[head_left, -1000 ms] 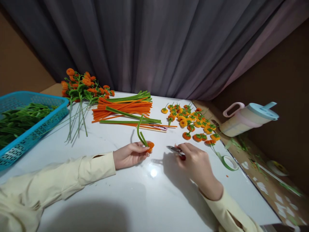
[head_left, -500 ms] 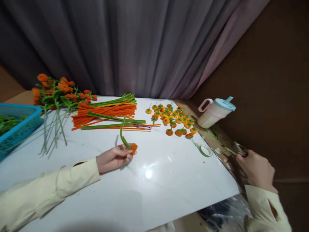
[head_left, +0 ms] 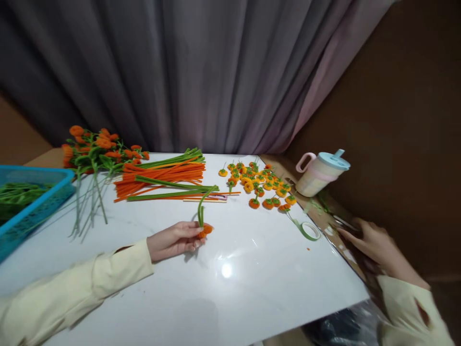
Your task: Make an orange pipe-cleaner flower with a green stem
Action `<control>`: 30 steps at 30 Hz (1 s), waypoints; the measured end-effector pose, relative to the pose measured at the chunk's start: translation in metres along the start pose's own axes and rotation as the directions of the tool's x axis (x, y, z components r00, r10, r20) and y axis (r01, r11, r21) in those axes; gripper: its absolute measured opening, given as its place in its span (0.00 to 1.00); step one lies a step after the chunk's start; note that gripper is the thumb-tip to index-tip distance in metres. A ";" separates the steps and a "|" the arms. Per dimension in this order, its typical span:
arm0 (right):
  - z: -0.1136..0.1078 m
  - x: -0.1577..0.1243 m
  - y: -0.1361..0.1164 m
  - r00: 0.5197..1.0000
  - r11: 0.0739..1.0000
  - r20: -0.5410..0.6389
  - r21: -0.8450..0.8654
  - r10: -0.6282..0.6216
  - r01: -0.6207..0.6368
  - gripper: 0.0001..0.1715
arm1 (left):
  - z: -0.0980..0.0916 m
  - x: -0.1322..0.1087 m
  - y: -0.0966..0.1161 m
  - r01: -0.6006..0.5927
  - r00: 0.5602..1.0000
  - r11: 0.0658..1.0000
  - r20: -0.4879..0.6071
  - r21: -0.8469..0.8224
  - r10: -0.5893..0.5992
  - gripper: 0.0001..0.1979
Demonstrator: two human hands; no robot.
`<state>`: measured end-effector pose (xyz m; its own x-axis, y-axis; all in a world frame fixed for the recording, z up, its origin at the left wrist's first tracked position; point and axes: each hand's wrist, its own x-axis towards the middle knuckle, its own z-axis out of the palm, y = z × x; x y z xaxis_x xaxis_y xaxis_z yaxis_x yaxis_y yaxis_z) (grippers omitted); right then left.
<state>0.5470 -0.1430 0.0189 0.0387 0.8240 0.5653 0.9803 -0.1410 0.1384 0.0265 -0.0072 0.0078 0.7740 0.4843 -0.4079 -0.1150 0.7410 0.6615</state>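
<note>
My left hand point(head_left: 178, 239) is closed in a pinch on an orange pipe-cleaner flower point(head_left: 205, 231). A bent green pipe-cleaner stem point(head_left: 200, 211) rises from the flower. Over the brown surface beyond the right table edge is my right hand point(head_left: 376, 247), its index finger stretched out and its other fingers partly hidden. Beside those fingers lie scissors point(head_left: 344, 223), only partly visible. A roll of pale green tape point(head_left: 310, 231) rests on the white table point(head_left: 252, 288), to the left of my right hand.
Orange pipe cleaners point(head_left: 165, 178) and green pipe cleaners point(head_left: 187, 156) lie mid-table. Small yellow and orange flower heads point(head_left: 248, 185) spread to their right. Stemmed orange flowers point(head_left: 103, 144) and a blue basket point(head_left: 39, 206) are left; a lidded cup point(head_left: 322, 173) stands right.
My right hand has lowered the scissors to the brown surface, and its fist has loosened. My left hand has turned the flower slightly, so its stem stands more upright.
</note>
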 end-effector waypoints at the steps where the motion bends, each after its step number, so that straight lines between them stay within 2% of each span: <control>1: -0.001 0.008 -0.001 1.000 0.999 -0.008 -0.031 -0.027 0.026 0.25 | 0.000 0.000 0.001 -0.021 1.000 0.999 0.001 0.031 0.021 0.14; 2: -0.005 0.019 -0.008 0.997 0.997 -0.058 -0.052 -0.052 0.049 0.27 | 0.000 0.000 0.002 -0.039 0.999 0.997 0.002 0.070 0.039 0.15; 3: -0.011 0.031 -0.023 0.996 0.996 -0.028 -0.026 -0.082 0.081 0.26 | 0.001 0.000 0.004 -0.063 0.998 0.992 0.001 0.112 0.063 0.15; 5: -0.028 0.053 -0.075 0.983 0.976 -0.095 0.142 -0.154 0.166 0.27 | 0.003 -0.001 0.005 -0.101 0.995 0.979 0.004 0.177 0.102 0.16; 6: -0.039 0.062 -0.111 0.970 0.929 -0.092 0.281 -0.225 0.242 0.23 | 0.004 -0.002 0.006 -0.119 0.993 0.974 0.004 0.191 0.121 0.16; 8: -0.057 0.072 -0.188 0.922 0.771 -0.071 0.526 -0.381 0.359 0.12 | 0.007 -0.004 0.005 -0.152 0.988 0.968 0.005 0.198 0.154 0.16; 10: -0.067 0.072 -0.258 0.845 0.631 -0.147 0.603 -0.514 0.488 0.08 | 0.009 -0.005 0.003 -0.179 0.984 0.962 0.018 0.205 0.180 0.16; 11: -0.068 0.070 -0.285 0.813 0.599 -0.172 0.595 -0.557 0.536 0.09 | 0.010 -0.006 0.002 -0.190 0.982 0.959 0.032 0.212 0.188 0.16; 13: -0.061 0.064 -0.320 0.745 0.519 -0.177 0.615 -0.643 0.594 0.10 | 0.010 -0.006 -0.001 -0.203 0.979 0.953 0.064 0.224 0.194 0.15; 15: -0.048 0.059 -0.332 0.738 0.475 -0.192 0.656 -0.647 0.587 0.11 | 0.009 -0.005 -0.001 -0.208 0.978 0.950 0.077 0.234 0.195 0.15; 18: -0.029 0.056 -0.331 0.802 0.416 -0.214 0.764 -0.558 0.494 0.12 | 0.007 -0.002 -0.001 -0.222 0.975 0.938 0.045 0.268 0.218 0.17; 20: -0.021 0.056 -0.329 0.849 0.369 -0.180 0.842 -0.496 0.394 0.12 | 0.006 0.000 0.000 -0.235 0.970 0.924 0.016 0.302 0.241 0.18; 24: -0.018 0.054 -0.334 0.914 0.320 -0.069 0.924 -0.400 0.210 0.06 | 0.009 0.000 0.000 -0.239 0.966 0.898 -0.007 0.368 0.260 0.18; 26: -0.019 0.054 -0.338 0.934 0.299 0.028 0.950 -0.355 0.085 0.04 | 0.010 -0.001 -0.001 -0.245 0.963 0.890 -0.009 0.385 0.270 0.17; 30: -0.017 0.054 -0.341 0.938 0.208 0.212 0.965 -0.275 -0.157 0.04 | 0.012 -0.003 -0.002 -0.259 0.959 0.881 -0.001 0.395 0.283 0.16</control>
<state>0.2114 -0.0600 0.0162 -0.1921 0.9278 0.3197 0.3853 0.3709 -0.8450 0.0321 -0.0152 0.0150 0.7094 0.6744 -0.2049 -0.0561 0.3437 0.9374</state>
